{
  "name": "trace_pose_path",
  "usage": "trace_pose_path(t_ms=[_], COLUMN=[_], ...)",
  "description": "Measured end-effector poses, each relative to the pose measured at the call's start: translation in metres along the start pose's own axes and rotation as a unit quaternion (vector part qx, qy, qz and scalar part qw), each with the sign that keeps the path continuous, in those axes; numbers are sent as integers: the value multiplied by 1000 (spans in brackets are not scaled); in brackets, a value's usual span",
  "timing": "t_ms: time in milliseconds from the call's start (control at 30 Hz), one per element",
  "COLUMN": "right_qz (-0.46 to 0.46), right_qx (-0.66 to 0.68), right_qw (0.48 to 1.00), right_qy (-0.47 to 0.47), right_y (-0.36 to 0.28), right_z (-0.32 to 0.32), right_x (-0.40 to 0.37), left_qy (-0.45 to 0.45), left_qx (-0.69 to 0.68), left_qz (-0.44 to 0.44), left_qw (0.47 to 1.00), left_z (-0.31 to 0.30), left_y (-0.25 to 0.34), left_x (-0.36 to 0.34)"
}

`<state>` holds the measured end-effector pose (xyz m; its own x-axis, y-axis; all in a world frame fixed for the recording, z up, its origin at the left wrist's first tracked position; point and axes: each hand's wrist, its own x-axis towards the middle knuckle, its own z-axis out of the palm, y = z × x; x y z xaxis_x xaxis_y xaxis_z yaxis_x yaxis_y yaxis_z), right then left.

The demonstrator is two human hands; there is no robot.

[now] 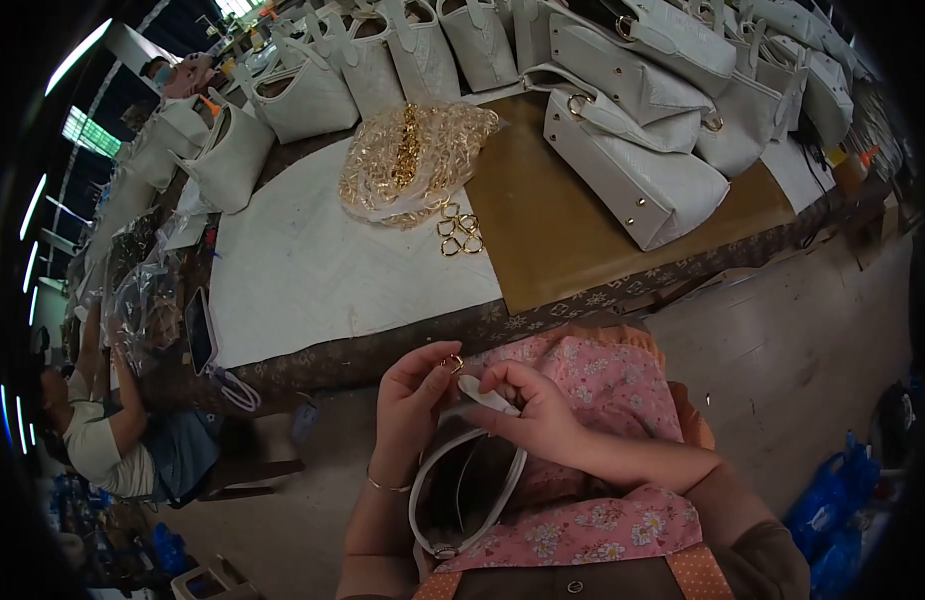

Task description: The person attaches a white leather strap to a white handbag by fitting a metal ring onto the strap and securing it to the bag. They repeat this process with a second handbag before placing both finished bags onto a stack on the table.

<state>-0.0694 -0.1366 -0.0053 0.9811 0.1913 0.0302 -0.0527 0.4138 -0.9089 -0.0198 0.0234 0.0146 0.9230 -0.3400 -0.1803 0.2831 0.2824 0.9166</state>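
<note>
My left hand [419,385] is closed, pinching a small gold ring [453,364] between thumb and fingertips. Close on its right, my right hand [530,402] is closed on a white strap end [485,394], which lies near the ring. Below both hands an open bag with a white rim [518,474] and dark inside rests on my lap, against the pink floral apron [607,395]. On the table, several loose gold rings [460,232] lie beside a clear plastic bag [367,175] full of gold rings.
White handbags [622,170] are piled at the back and right of the table [352,350]. A phone [197,330] with a cord lies at its left edge. Another person [112,440] sits at the far left near plastic-wrapped items. Blue bags [832,500] are on the floor at right.
</note>
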Motion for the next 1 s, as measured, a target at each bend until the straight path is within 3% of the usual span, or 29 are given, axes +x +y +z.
trace_pose_path(t_ms=[133, 200, 267, 333, 433, 500, 667, 733, 833, 933, 1000], right_qz=[16, -69, -87, -106, -132, -205, -211, -208, -172, -114, -32], right_qx=[-23, -214, -207, -201, -216, -231, -233, -231, -232, -168, 108], right_qw=[999, 973, 972, 970, 963, 948, 946, 947, 955, 977, 992], right_qy=[18, 53, 69, 88, 91, 82, 77, 77, 61, 56, 57], right_y=[0, 5, 1, -1, 0, -1, -2, -3, -3, -1, -1], right_z=[5, 3, 4, 3, 1, 0, -1, -2, -4, -3, 4], right_x=[-1, 1, 0, -1, -3, -3, -4, -5, -6, -5, -4], left_qy=[42, 38, 34, -14, -9, -10, -40, -105, -114, -118, -116], left_qx=[-83, -51, -20, 30, 34, 27, 38, 69, 121, 92, 118], left_qz=[-24, 18, 61, 47, 20, 21, 61, 120, 96, 107, 150], left_qw=[995, 998, 997, 998, 999, 999, 997, 985, 981, 983, 975], left_z=[-9, -8, -7, -5, -9, -10, -10, -13, -7, -10, -7], left_y=[-14, -18, -17, -14, -16, -16, -14, -16, -14, -19, -22], left_x=[-13, -10, -10, -11, -15, -19, -18, -14, -14, -11, -8])
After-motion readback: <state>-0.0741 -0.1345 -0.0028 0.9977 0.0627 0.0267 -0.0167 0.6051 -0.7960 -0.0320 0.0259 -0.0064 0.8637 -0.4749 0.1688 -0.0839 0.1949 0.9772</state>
